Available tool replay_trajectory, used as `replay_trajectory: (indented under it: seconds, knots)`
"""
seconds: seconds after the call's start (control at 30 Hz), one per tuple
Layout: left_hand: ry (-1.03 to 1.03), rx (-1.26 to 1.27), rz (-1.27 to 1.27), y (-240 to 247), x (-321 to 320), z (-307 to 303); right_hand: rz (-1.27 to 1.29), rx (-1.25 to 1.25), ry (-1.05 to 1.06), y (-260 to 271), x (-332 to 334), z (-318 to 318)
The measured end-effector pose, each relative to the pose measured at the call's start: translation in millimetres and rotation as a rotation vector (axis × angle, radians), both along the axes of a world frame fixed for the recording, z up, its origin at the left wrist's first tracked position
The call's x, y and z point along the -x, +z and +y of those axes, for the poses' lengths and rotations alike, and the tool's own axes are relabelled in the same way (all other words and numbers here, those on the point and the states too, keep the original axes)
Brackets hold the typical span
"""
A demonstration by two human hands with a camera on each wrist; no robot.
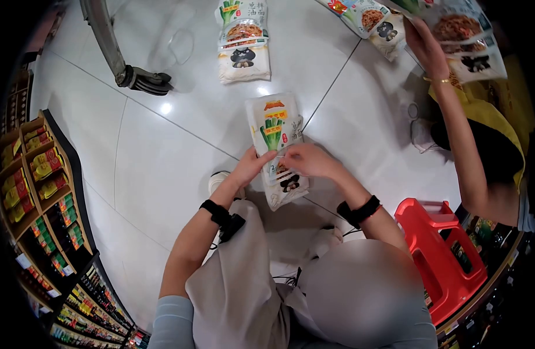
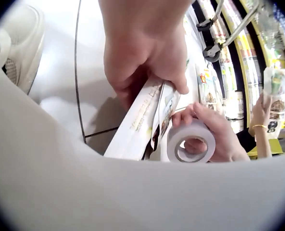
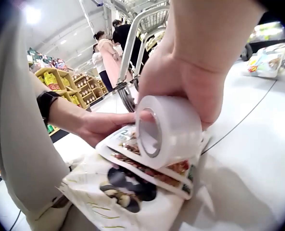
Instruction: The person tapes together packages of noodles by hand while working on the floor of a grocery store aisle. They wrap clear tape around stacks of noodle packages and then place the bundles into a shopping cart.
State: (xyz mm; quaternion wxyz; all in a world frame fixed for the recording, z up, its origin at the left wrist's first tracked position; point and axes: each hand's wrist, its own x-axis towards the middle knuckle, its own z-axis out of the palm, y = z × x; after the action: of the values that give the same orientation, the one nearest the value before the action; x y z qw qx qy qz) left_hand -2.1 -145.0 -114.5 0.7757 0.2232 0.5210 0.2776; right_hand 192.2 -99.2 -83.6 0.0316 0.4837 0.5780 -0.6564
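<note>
A white noodle pack [image 1: 257,110] with sauce pouches on its front is held at an angle between my knees. My left hand [image 1: 249,167] grips its left edge, thumb on the front and fingers behind. My right hand [image 1: 310,160] holds a roll of clear tape [image 3: 181,130] low over the pouches [image 3: 175,169], with fingers reaching into its core. In the left wrist view the tape roll [image 2: 207,144] sits right beside the pack's edge [image 2: 135,125]. Most of the right fingers are hidden behind the roll in the right wrist view.
A similar noodle bundle [image 1: 244,65] lies ahead on the tiled floor. At the upper right, another person's hand [image 1: 427,51] holds a bundle near more packs [image 1: 390,35]. A red stool [image 1: 422,256] stands right, a cart wheel [image 1: 148,83] upper left, shelves [image 1: 40,168] left.
</note>
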Motion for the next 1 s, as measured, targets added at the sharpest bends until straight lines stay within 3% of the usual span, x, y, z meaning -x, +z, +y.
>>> replay_trajectory:
  seconds: [0.07, 0.1, 0.2, 0.23, 0.37, 0.43, 0.53, 0.67, 0.77, 0.83, 0.87, 0.93, 1.0]
  knots:
    - [-0.089, -0.088, 0.134, 8, 4, 5, 0.117, -0.133, 0.28, 5, -22, 8]
    - [-0.088, -0.085, 0.135, 13, 8, 6, 0.177, -0.01, 0.255, 3, -32, 9]
    - [-0.078, -0.029, 0.137, 26, 23, 10, 0.377, -0.115, 0.124, 10, -54, 9]
    - [-0.011, -0.046, 0.107, 30, 29, 8, 0.548, -0.115, -0.049, 24, -56, 7]
    - [0.11, -0.081, 0.048, 62, 60, 12, 0.303, 0.171, -0.113, 80, -92, 18]
    - [0.153, -0.107, 0.028, 78, 71, 14, 0.204, -0.002, 0.028, 98, -92, 22]
    - [0.109, -0.166, 0.061, 98, 73, 16, 0.116, -0.194, -0.136, 115, -94, 39]
    - [0.097, -0.169, 0.014, 109, 72, 14, 0.115, -0.422, -0.065, 130, -95, 51]
    - [0.201, -0.173, -0.055, 111, 65, 11, 0.057, -0.476, -0.093, 114, -84, 41]
    - [0.217, -0.206, -0.323, 118, 50, 12, 0.171, -0.545, -0.129, 80, -54, 31]
    - [0.217, -0.21, -0.329, 121, 43, 14, 0.255, -0.514, -0.154, 68, -37, 27]
    - [-0.007, -0.301, -0.201, 129, 32, 16, 0.399, -0.432, -0.185, 55, -5, 26]
    - [-0.057, -0.313, -0.197, 142, 24, 22, 0.428, -0.309, -0.229, 54, 20, 21]
